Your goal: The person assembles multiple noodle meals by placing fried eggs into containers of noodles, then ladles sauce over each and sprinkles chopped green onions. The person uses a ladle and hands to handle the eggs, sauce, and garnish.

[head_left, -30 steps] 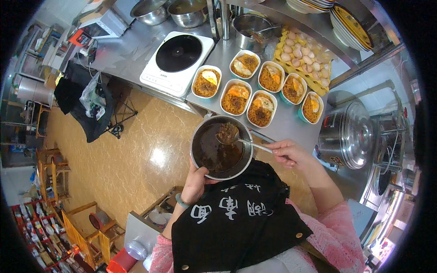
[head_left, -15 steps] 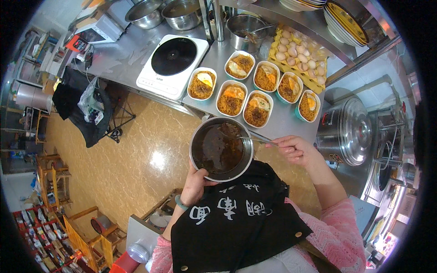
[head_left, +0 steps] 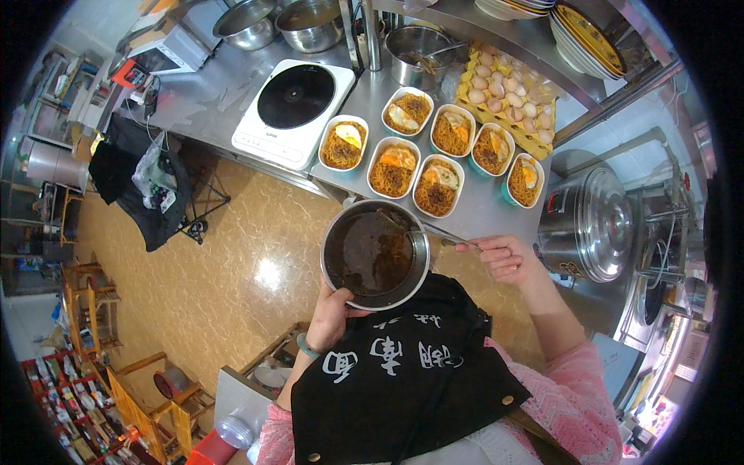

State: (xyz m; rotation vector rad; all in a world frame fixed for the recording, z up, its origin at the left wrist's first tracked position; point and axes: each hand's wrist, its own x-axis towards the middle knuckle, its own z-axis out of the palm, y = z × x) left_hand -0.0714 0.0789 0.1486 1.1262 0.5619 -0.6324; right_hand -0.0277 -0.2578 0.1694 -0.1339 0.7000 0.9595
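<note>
Metal pot (head_left: 421, 265) in left hand (head_left: 332, 308); ladle (head_left: 448, 238) in right hand (head_left: 505, 259).

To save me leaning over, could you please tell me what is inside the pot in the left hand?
The pot holds dark brown liquid, with a ladle reaching in. The liquid hides the pot's bottom and most of the ladle's scoop.

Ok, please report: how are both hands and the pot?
Left hand holding metal pot of dark liquid. Right hand holding ladle, dipped in. Noodle-filled tubs just beyond pot.
</note>
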